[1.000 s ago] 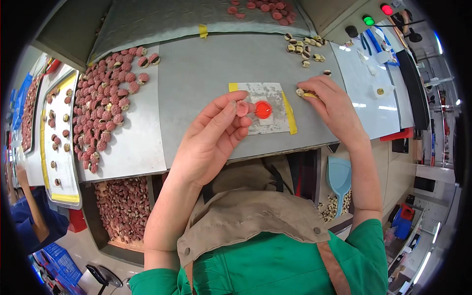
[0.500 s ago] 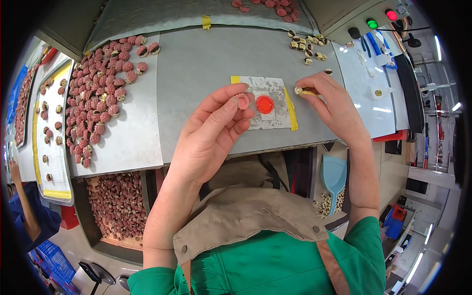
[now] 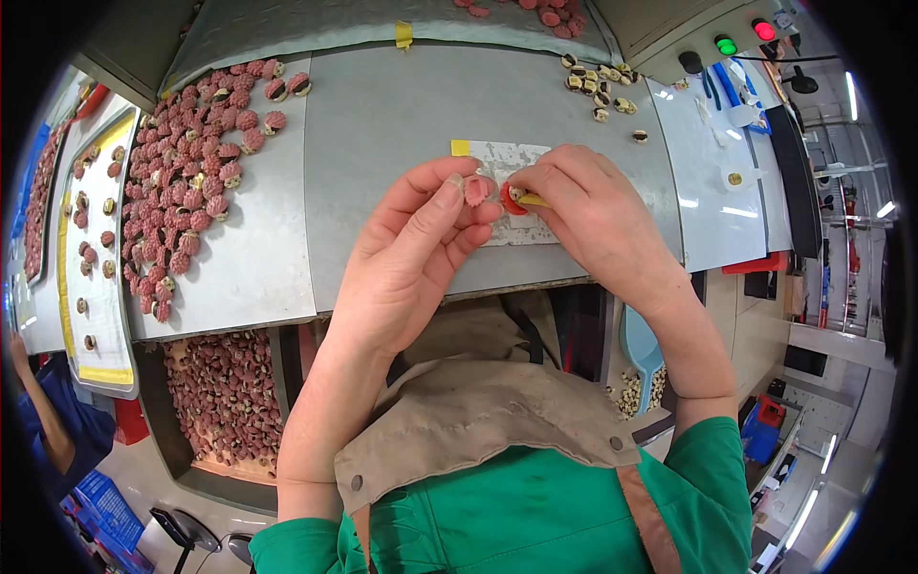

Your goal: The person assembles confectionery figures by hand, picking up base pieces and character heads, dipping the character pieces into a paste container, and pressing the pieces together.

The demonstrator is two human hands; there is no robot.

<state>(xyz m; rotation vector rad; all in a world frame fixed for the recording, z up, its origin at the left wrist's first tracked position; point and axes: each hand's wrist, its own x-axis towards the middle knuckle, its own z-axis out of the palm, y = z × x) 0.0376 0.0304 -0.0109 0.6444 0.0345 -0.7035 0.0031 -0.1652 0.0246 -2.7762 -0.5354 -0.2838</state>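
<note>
My left hand (image 3: 406, 244) pinches a small pink, hollow, ridged shell (image 3: 476, 189) between thumb and fingers, its open side showing. Close beside it, my right hand (image 3: 602, 215) has its fingertips together around a small cream piece (image 3: 517, 193) with dark spots. Something yellow shows at those fingertips; I cannot make out what it is. Both hands are over a mottled grey plate (image 3: 512, 156) taped to the worktop. A bright red round disc (image 3: 508, 203) on that plate is partly covered by my right fingers. Whether the cream piece touches the disc cannot be seen.
Many pink ridged pieces (image 3: 191, 182) cover the worktop at left, and more fill a bin (image 3: 158, 430) below. Cream-and-dark pieces (image 3: 601, 86) lie at the back right. A white tray (image 3: 100, 330) stands far left. A light-blue scoop (image 3: 643, 354) sits below right.
My right hand has moved left from the right side of the plate to the red disc, carrying the cream piece. My left hand still holds the pink shell, almost in the same place.
</note>
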